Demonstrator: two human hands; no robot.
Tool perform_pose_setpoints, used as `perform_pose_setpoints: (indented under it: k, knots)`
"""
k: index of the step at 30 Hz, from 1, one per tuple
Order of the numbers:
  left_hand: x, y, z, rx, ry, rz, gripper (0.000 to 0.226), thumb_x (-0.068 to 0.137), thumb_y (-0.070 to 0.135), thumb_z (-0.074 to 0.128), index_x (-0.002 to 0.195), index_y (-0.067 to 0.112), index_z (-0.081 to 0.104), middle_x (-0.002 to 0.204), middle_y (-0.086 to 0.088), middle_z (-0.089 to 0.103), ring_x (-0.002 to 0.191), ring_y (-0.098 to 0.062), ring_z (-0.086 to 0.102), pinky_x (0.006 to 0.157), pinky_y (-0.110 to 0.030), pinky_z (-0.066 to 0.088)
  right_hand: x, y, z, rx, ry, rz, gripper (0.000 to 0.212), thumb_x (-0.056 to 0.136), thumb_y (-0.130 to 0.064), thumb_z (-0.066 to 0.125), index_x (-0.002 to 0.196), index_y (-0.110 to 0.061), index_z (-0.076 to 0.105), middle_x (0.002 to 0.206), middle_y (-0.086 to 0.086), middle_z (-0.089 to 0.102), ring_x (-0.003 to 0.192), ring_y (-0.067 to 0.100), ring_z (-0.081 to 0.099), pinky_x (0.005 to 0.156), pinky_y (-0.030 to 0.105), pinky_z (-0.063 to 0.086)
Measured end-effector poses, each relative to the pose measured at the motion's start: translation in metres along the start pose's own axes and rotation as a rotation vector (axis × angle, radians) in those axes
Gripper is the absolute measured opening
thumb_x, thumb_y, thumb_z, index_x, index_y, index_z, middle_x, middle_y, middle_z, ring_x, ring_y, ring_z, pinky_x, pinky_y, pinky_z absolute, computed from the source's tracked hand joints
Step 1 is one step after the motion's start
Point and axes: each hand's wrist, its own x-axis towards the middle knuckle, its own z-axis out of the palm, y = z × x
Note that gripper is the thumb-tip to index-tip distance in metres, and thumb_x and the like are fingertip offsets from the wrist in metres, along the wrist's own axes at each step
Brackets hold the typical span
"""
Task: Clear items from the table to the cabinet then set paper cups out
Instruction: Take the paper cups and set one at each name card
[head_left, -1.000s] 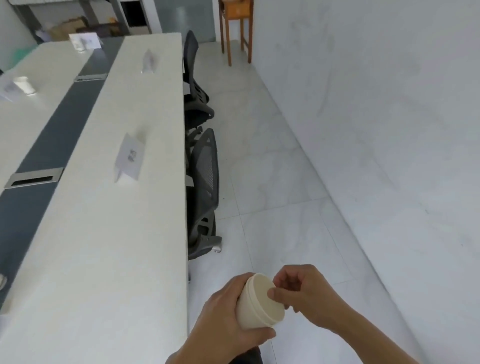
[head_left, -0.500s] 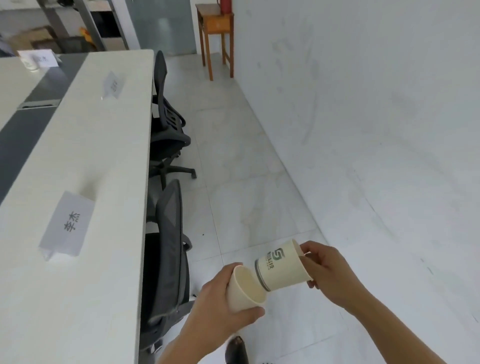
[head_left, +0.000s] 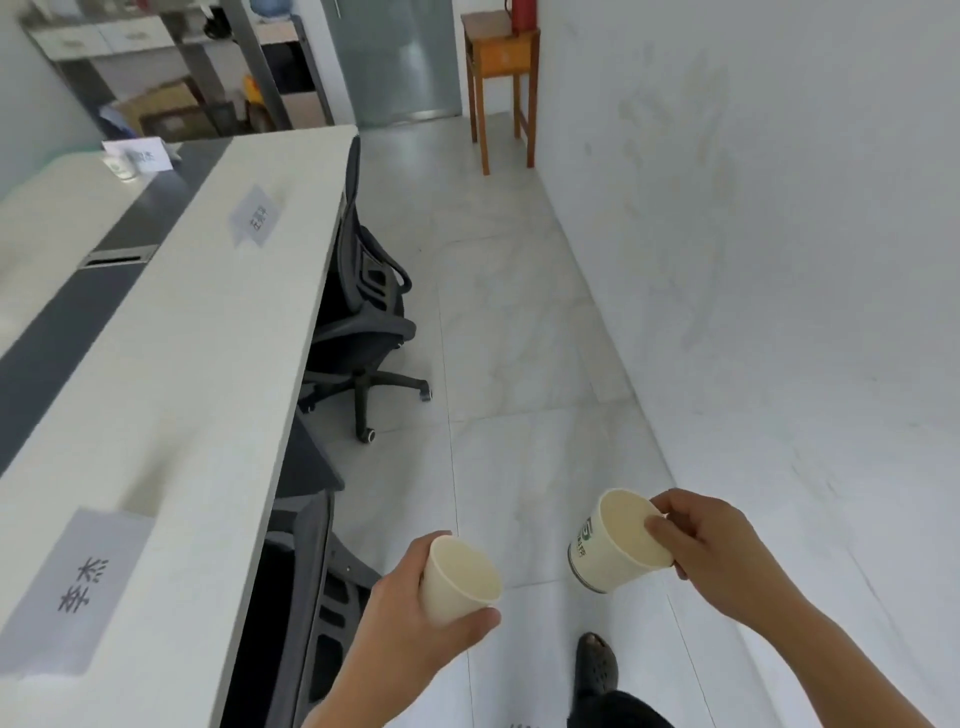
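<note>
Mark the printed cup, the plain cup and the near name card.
printed cup (head_left: 618, 538): head view, on the inner wall seen through its open mouth.
plain cup (head_left: 460, 577): head view, on the inner wall seen through its open mouth.
near name card (head_left: 78, 587): head view, on its printed face.

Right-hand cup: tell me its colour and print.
Cream cup with a green logo and a dark band near its base; head view.
</note>
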Motion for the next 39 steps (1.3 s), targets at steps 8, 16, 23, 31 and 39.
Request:
perform_pose_setpoints:
  k: [8,16,23,31,39]
  knots:
    - [0.078,0.041,-0.014,-0.106,0.289,-0.166,0.069,0.051,0.044,0.085,0.11,0.043,0.049,0.099,0.01,0.065,0.089,-0.004,0.063,0.073,-0.019,0.053,0.166,-0.075,-0.017,-0.229,-0.215,-0.23,0.015,0.093,-0.02,0.055,0.082,-0.024,0.064,0.06,-0.003,0.061,0.053,0.008,0.053,0.055,0.022,0.042]
    - [0.136,0.01,-0.073,-0.247,0.573,-0.39,0.058,0.051,0.034,0.086,0.097,0.043,0.052,0.091,0.008,0.068,0.083,-0.002,0.065,0.064,-0.009,0.05,0.285,-0.177,0.057,-0.302,-0.448,-0.452,0.017,0.09,-0.017,0.058,0.076,-0.024,0.064,0.063,-0.016,0.062,0.051,0.006,0.054,0.053,0.022,0.041]
    - [0.202,0.005,-0.162,-0.281,0.701,-0.39,0.058,0.053,0.042,0.082,0.101,0.045,0.049,0.088,0.005,0.068,0.08,-0.01,0.067,0.067,-0.021,0.055,0.359,-0.285,0.119,-0.377,-0.569,-0.6,0.019,0.089,-0.018,0.059,0.069,-0.018,0.06,0.05,-0.008,0.048,0.046,0.008,0.04,0.051,0.027,0.034]
    - [0.22,-0.019,-0.219,-0.393,0.95,-0.567,0.066,0.057,0.039,0.082,0.114,0.038,0.048,0.092,0.007,0.067,0.083,-0.009,0.066,0.067,-0.022,0.057,0.428,-0.376,0.217,-0.52,-0.807,-0.767,0.02,0.09,-0.019,0.058,0.07,-0.021,0.063,0.054,-0.012,0.057,0.051,0.006,0.05,0.051,0.022,0.035]
    - [0.251,-0.032,-0.251,-0.512,1.254,-0.796,0.068,0.057,0.036,0.084,0.115,0.037,0.049,0.085,0.006,0.068,0.074,0.003,0.062,0.059,-0.014,0.052,0.485,-0.477,0.344,-0.62,-1.025,-0.999,0.018,0.091,-0.024,0.055,0.075,-0.024,0.063,0.058,0.0,0.059,0.054,0.015,0.048,0.054,0.028,0.038]
